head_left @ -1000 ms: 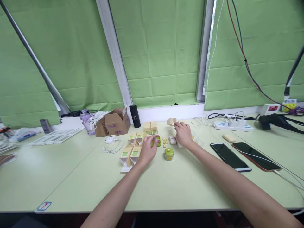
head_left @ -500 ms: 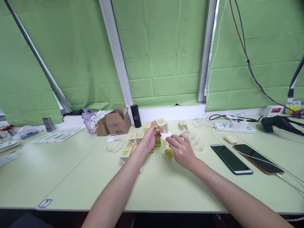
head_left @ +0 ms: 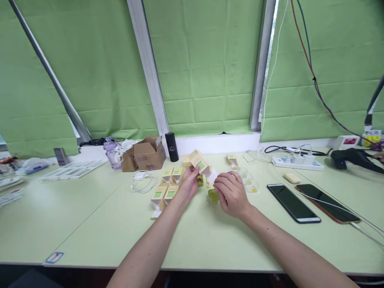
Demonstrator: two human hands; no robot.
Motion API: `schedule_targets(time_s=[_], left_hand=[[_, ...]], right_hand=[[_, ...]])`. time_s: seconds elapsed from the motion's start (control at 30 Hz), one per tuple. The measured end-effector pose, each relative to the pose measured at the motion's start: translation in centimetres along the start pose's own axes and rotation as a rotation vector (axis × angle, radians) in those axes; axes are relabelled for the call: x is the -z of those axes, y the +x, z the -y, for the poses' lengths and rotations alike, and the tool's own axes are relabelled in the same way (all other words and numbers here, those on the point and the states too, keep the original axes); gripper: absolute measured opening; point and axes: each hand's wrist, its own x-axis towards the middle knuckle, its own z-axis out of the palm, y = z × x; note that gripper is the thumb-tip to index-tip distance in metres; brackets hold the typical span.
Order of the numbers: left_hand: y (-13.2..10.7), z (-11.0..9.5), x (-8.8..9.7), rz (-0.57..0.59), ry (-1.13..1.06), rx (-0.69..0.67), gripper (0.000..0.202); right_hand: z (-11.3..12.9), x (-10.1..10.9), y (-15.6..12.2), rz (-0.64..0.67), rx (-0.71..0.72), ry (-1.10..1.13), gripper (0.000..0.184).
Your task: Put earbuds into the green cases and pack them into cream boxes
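Observation:
My left hand (head_left: 190,185) grips a small beige carton (head_left: 200,161) with a green panel, tilted above the table. My right hand (head_left: 232,193) has its fingers curled at a white paper piece (head_left: 211,177) by the carton's lower end; whether it is a flap or a loose sheet, I cannot tell. Below the right fingers stands a green-lidded clear container (head_left: 213,196). Another green container (head_left: 201,181) shows partly behind the left hand. Several similar cartons (head_left: 170,193) stand left of my left hand, and small yellow pieces (head_left: 208,184) lie between the hands.
Clear plastic containers (head_left: 251,185) and an open carton (head_left: 233,161) lie to the right, near two phones (head_left: 293,202) (head_left: 327,202) and a power strip (head_left: 312,163). A cardboard box (head_left: 150,154), black cylinder (head_left: 171,147) and white cable (head_left: 147,185) are at left. Another hand (head_left: 379,156) shows at the right edge.
The carton has come up into my left hand's grip and tilted, its green panel now facing me. My right hand has shifted slightly right with the white piece at its fingertips.

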Motion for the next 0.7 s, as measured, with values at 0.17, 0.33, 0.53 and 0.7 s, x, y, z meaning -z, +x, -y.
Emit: schedule_targets(time_s=[0.17,0.33,0.53,0.7], left_hand=[[-0.5,0.7,0.0,0.032,0.125,-0.125,0.066],[-1.2,0.4,-0.3,0.097,0.251,-0.264,0.075],[-2.4,0.5,-0.9,0.140,0.433,-0.395,0.066],[-3.1,1.0,-1.2,0.082,0.474,-0.413,0.057]], right_hand=[[-1.3,0.1,-0.4,-0.078,-0.187,-0.005,0.019],[-1.8,-0.3,-0.6,-0.100,-0.290,0.022,0.023],[-1.7,-0.7,-0.7,-0.109,-0.312,0.037,0.028],[-1.7,-0.7,-0.8,-0.111,-0.344,0.049,0.033]])
